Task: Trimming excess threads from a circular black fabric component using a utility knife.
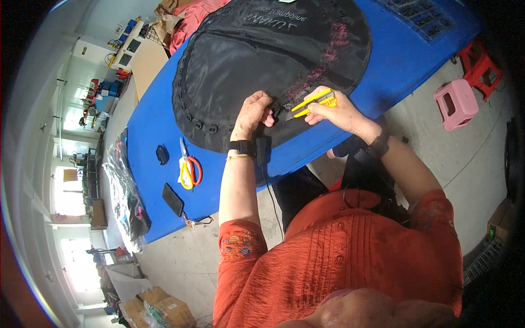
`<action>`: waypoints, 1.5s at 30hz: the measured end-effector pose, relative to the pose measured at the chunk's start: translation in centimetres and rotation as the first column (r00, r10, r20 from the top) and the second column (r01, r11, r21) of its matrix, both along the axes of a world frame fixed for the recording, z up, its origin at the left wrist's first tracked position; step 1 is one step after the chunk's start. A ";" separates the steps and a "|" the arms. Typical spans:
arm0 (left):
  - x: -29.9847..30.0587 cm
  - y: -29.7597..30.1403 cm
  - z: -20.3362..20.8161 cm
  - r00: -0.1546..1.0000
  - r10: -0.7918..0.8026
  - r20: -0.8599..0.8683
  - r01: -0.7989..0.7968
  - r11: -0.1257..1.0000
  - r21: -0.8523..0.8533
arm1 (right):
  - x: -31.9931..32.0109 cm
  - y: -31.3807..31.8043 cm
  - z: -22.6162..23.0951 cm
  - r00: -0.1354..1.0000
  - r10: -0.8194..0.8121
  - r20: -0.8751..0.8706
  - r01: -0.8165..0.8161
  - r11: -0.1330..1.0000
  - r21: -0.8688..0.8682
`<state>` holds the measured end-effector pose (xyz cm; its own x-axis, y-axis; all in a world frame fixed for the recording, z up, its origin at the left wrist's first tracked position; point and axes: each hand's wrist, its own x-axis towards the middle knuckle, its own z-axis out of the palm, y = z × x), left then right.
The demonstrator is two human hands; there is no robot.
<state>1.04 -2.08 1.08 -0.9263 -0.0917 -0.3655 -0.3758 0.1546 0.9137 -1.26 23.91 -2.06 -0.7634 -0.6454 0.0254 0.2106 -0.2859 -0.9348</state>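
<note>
Head view: the black fabric panel (257, 65) lies flat on the blue worktop (153, 136), its rounded near edge pulled toward the person. It is dark, oval, with pink marking along the right side, pale lettering at the far edge and a row of small black fittings along its near-left rim.

Left hand (253, 112): grip clenched on the near edge of the fabric panel, pinching a small fold. Right hand (342, 112): grip closed around yellow thread snips (313, 103), blades pointing left toward the pinched fold and lying just beside the left fingertips.

Hazards, as a judgement:
- The blade tips are close to the left fingers; a slip of either hand could nick the skin.
- The fold is bunched, so a cut taken too deep could catch the panel cloth rather than a loose thread.
- The panel overhangs the near edge of the worktop; a pull could drag it out of position.

Surroundings: red-and-yellow handled scissors (190, 168) lie on the worktop to the near left, well apart from the hands. A small black oval piece (162, 154) lies left of them, and a dark phone (173, 199) with a cable sits nearer still. A pink stool (456, 103) stands on the floor to the right.
</note>
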 end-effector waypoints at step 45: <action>0.6 -0.2 0.0 1.000 -0.025 0.008 0.024 0.995 0.093 | -0.2 0.1 -0.1 1.000 -0.017 -0.013 0.017 0.999 -0.028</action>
